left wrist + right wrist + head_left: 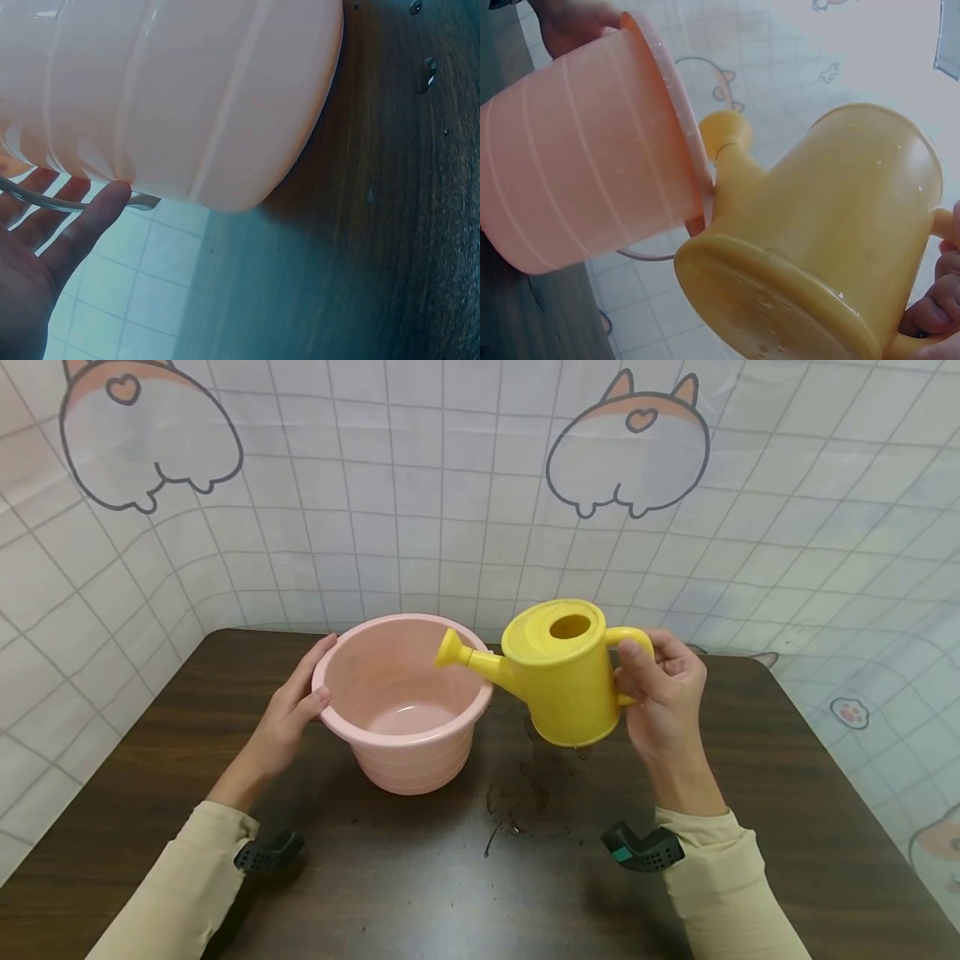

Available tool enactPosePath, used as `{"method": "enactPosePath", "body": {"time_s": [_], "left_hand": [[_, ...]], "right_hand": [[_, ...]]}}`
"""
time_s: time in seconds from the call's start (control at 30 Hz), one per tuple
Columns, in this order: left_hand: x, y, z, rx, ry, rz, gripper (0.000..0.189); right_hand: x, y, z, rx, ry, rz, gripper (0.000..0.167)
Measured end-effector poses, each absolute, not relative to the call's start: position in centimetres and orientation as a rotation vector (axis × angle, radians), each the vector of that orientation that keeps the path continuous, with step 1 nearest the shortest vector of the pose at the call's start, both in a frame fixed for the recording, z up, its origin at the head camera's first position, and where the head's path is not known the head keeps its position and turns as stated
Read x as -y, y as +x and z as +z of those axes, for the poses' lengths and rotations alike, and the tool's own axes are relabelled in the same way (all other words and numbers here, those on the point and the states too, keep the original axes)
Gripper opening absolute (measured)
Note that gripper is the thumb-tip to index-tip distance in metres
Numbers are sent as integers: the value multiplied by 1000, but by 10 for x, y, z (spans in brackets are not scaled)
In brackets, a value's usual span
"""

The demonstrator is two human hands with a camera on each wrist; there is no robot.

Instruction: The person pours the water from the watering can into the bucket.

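Note:
A pink bucket [408, 756] stands on the dark table, its opening facing up toward me. At its left rim, my left hand [288, 706] holds the side, thumb and fingers spread around the wall. A thin handle [49, 201] crosses beside those fingers in the left wrist view. My right hand [663, 689] grips the loop handle of a yellow watering can [573, 697], raised above the table right of the bucket. The can's spout [487, 664] points left, with its rose over the bucket's right rim. Little of the right hand shows in the right wrist view.
Water drops and small wet patches [513, 827] lie on the table [420, 893] in front of the bucket and can. Behind stands a white gridded wall covering [450, 510] with cartoon animal prints. A black wrist device [645, 847] sits at each sleeve cuff.

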State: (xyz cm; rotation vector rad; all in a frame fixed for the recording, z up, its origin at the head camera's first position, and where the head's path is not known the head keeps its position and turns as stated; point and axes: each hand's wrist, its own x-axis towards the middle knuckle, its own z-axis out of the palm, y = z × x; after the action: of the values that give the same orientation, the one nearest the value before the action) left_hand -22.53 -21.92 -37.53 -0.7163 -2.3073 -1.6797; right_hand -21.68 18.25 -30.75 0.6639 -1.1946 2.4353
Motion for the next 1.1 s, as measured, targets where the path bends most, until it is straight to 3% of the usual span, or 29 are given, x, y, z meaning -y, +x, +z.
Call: {"method": "enactPosePath", "body": {"time_s": [1.1], "left_hand": [[220, -226, -377, 2303, -722, -1691, 58]], "right_hand": [[-182, -215, -306, 1233, 682, 2404, 8]]}}
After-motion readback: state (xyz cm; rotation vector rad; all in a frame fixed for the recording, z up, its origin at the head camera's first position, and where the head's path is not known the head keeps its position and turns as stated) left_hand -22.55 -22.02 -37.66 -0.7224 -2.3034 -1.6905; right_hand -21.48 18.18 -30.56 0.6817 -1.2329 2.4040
